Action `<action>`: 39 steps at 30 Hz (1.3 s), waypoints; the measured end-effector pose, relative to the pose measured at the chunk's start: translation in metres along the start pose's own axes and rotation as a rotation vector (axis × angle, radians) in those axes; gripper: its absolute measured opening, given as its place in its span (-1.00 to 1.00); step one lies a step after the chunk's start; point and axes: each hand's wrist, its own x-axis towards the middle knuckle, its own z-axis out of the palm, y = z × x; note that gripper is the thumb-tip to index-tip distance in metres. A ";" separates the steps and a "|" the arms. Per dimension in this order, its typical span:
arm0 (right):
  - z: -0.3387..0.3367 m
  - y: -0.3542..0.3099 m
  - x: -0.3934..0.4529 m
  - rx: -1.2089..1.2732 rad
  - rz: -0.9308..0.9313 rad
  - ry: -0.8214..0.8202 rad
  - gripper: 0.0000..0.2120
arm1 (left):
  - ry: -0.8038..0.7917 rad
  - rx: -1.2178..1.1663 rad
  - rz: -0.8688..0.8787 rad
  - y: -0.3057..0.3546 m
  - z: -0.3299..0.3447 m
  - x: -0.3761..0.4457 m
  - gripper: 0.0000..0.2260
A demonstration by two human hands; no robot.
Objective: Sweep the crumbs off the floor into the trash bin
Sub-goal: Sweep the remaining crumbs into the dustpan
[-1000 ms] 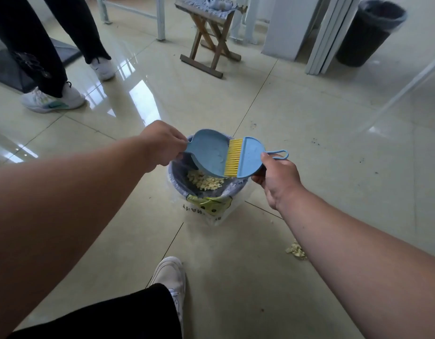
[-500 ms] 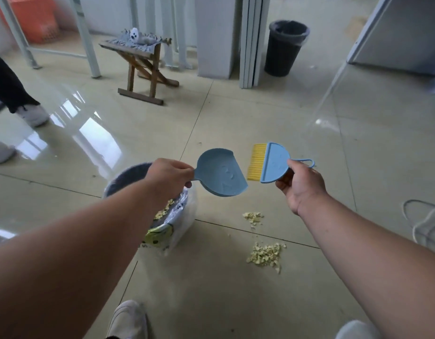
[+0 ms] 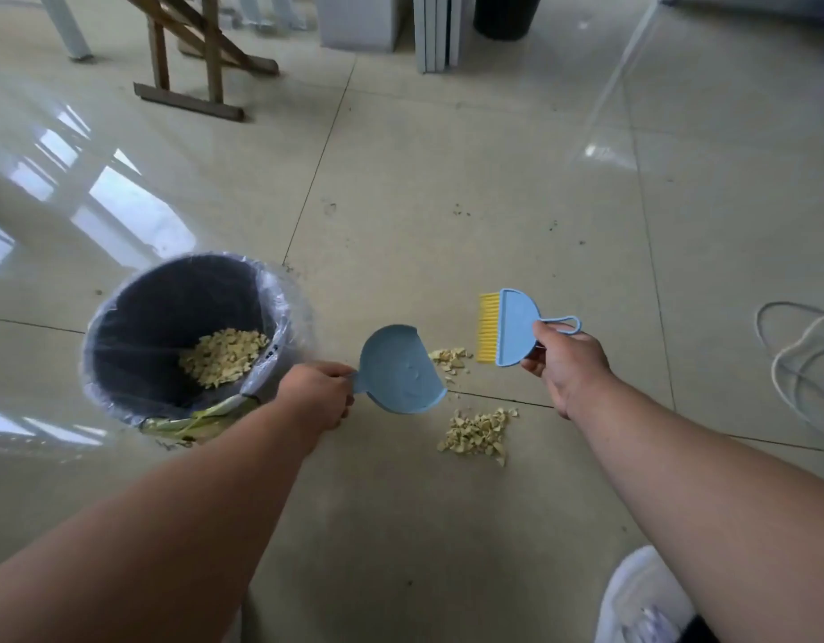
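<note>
Part done: a heap of crumbs [image 3: 222, 355] lay in the lined trash bin [image 3: 122, 317], two piles [image 3: 477, 433] remained on the floor, left hand [image 3: 315, 395] clasping the empty dustpan [image 3: 398, 371], right hand [image 3: 570, 364] gripping the brush [image 3: 507, 328] above them.

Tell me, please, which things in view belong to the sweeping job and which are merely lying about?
Part of the job: dustpan in left hand; brush in right hand; small crumb pile; large crumb pile; lined trash bin.

Lying about: wooden stand; black bin; white cord.
</note>
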 end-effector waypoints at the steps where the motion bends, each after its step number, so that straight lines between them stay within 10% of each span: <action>1: 0.000 0.004 0.005 -0.006 0.004 -0.005 -0.94 | -0.010 -0.005 -0.012 -0.005 0.002 0.004 -0.79; 20: 0.078 0.084 0.017 -0.260 0.064 -0.145 -0.87 | 0.079 -0.228 -0.425 -0.101 -0.022 0.042 -0.96; 39: 0.082 0.090 0.029 -0.382 0.036 -0.076 -0.82 | 0.025 -0.269 -0.423 -0.112 -0.015 0.063 -0.94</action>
